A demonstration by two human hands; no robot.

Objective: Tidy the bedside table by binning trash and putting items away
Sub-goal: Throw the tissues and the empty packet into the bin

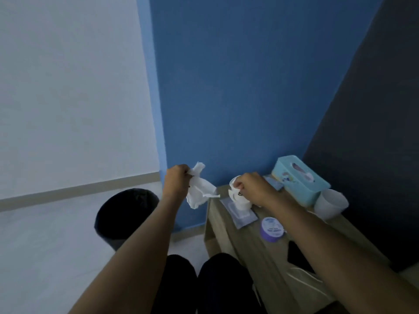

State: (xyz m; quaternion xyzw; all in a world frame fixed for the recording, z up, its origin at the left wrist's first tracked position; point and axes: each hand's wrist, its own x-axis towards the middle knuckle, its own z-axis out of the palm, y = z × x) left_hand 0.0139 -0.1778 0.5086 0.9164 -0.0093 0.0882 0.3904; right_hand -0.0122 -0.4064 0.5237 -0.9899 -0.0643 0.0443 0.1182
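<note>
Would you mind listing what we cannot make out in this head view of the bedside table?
- Dark flat object: half hidden under the right forearm; unidentifiable.
- White cup: the right hand covers much of it; contents unseen.
- Purple tub: lid print too blurred to read.
- Black bin: interior too dark, partly behind the left forearm.
- Bedside table: near end cut off by the frame edge.
</note>
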